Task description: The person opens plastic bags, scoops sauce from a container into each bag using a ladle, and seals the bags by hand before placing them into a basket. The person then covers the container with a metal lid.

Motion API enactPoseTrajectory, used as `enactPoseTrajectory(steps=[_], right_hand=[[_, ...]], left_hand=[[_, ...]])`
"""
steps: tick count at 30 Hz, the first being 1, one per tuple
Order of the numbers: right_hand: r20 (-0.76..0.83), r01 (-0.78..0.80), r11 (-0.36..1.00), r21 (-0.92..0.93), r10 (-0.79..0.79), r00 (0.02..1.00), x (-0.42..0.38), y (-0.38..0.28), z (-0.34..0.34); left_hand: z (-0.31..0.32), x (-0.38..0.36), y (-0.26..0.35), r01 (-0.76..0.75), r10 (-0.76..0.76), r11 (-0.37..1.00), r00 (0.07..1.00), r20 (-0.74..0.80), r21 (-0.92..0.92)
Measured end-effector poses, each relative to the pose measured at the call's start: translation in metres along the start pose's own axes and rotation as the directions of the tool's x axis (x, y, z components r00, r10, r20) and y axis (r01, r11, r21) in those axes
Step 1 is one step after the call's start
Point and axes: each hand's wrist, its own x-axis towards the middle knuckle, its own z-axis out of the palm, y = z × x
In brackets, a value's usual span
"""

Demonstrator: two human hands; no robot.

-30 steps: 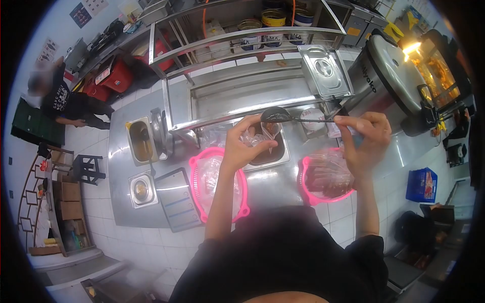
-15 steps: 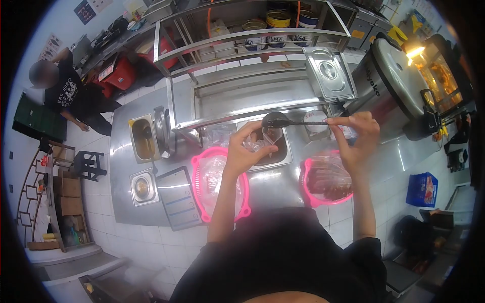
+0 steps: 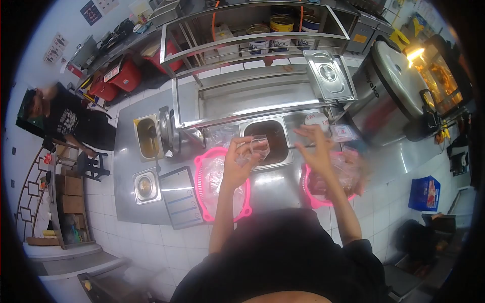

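Observation:
My left hand [image 3: 241, 160] holds a small clear plastic bag [image 3: 260, 147] upright, fingers pinched around its left side. Behind it, a steel pan of dark brown sauce [image 3: 275, 134] is sunk in the counter. To the right, my right hand [image 3: 316, 146] is raised with its fingers spread and nothing between them. Below my left forearm is a pink basket [image 3: 202, 194] lined with clear plastic. Another pink basket [image 3: 307, 194], holding bagged brown items [image 3: 331, 177], is under my right forearm. A blurred hand shape shows at that basket's right side.
A person [image 3: 68, 113] in black stands at the far left by a dark stool [image 3: 93, 165]. A steel shelf frame [image 3: 252, 118] crosses the counter's back. A large cooker [image 3: 386, 88] stands right, a cutting board [image 3: 179, 197] left, a blue crate [image 3: 424, 193] lower right.
The black ladle is gone from my right hand, which has opened and moved left and down. The small bag now stands clear of the ladle. The person at left has bent toward the stool.

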Motion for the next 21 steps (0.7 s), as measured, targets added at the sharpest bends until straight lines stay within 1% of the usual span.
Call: enactPoseTrajectory(steps=[1, 2, 3, 4, 5, 6, 7, 8, 9, 10, 11, 12, 13, 14, 15, 16, 17, 19, 20, 21], right_hand=[[-0.014, 0.120, 0.993, -0.011, -0.120, 0.993, -0.002, -0.011, 0.007], [-0.020, 0.112, 0.994, -0.015, -0.113, 0.993, -0.001, -0.023, 0.008], [0.022, 0.092, 0.929, 0.359, -0.107, 0.994, -0.001, -0.038, 0.005], [0.057, 0.047, 0.732, 0.680, -0.117, 0.992, -0.003, -0.047, 0.001], [0.048, 0.044, 0.735, 0.676, -0.103, 0.994, -0.007, -0.049, -0.002], [0.077, -0.057, 0.614, 0.787, -0.007, 0.997, -0.011, -0.049, -0.005], [0.120, -0.144, 0.466, 0.873, 0.082, 0.989, -0.016, -0.049, -0.008], [0.060, -0.111, 0.447, 0.887, 0.125, 0.990, -0.021, -0.048, -0.012], [0.048, -0.108, 0.452, 0.885, 0.142, 0.989, -0.027, -0.044, -0.018], [0.006, -0.079, 0.530, 0.844, 0.138, 0.990, -0.033, -0.040, -0.026], [-0.035, -0.054, 0.605, 0.795, 0.133, 0.991, -0.040, -0.035, -0.032], [-0.122, 0.034, 0.709, 0.704, 0.073, 0.990, -0.048, -0.031, -0.037], [-0.130, 0.022, 0.715, 0.699, 0.097, 0.987, -0.055, -0.025, -0.045], [-0.187, 0.117, 0.837, 0.534, -0.018, 0.982, -0.061, -0.020, -0.053], [-0.213, 0.210, 0.915, 0.344, -0.141, 0.967, -0.067, -0.016, -0.060], [-0.274, 0.219, 0.904, 0.367, -0.121, 0.954, -0.074, -0.012, -0.061], [-0.278, 0.204, 0.911, 0.359, -0.104, 0.955, -0.082, -0.007, -0.064], [-0.256, 0.150, 0.923, 0.355, -0.058, 0.965, -0.096, 0.006, -0.073], [-0.260, 0.143, 0.926, 0.349, -0.051, 0.964, -0.104, 0.012, -0.076], [-0.198, 0.010, 0.874, 0.487, 0.099, 0.975, -0.114, 0.016, -0.079]], left_hand=[[0.002, -0.001, 0.000, 0.003, -0.003, 1.000, 1.000, 0.007, -0.001], [0.004, -0.003, 0.000, -0.010, 0.006, 0.995, 0.999, 0.045, 0.104], [0.006, -0.005, -0.001, -0.025, 0.007, 0.978, 0.996, 0.086, 0.207], [0.009, -0.006, -0.003, -0.067, 0.041, 0.955, 0.995, 0.093, 0.290], [0.014, -0.007, -0.003, -0.063, 0.033, 0.955, 0.994, 0.108, 0.289], [0.024, -0.008, 0.004, -0.035, 0.013, 0.964, 0.996, 0.086, 0.263], [0.032, -0.008, 0.007, -0.005, -0.010, 0.971, 0.998, 0.064, 0.237], [0.040, -0.009, 0.006, 0.000, -0.019, 0.972, 0.996, 0.082, 0.235], [0.047, -0.009, 0.004, -0.082, 0.072, 0.945, 0.996, 0.044, 0.316], [0.054, -0.009, 0.002, -0.158, 0.166, 0.904, 0.986, 0.015, 0.397], [0.062, -0.010, 0.003, -0.154, 0.153, 0.908, 0.988, 0.033, 0.390], [0.070, -0.010, 0.004, -0.161, 0.169, 0.880, 0.985, 0.023, 0.446], [0.077, -0.012, 0.002, -0.165, 0.183, 0.850, 0.983, 0.014, 0.500], [0.082, -0.012, -0.006, -0.142, 0.149, 0.864, 0.989, 0.025, 0.483], [0.087, -0.014, -0.014, -0.132, 0.129, 0.869, 0.991, 0.040, 0.477], [0.094, -0.015, -0.022, -0.169, 0.152, 0.841, 0.986, 0.075, 0.515], [0.101, -0.017, -0.030, -0.209, 0.177, 0.809, 0.978, 0.111, 0.549], [0.122, -0.022, -0.043, -0.189, 0.158, 0.843, 0.982, 0.103, 0.505], [0.131, -0.024, -0.047, -0.089, 0.042, 0.873, 0.993, 0.109, 0.480], [0.140, -0.027, -0.050, 0.013, -0.074, 0.890, 0.990, 0.116, 0.456]])
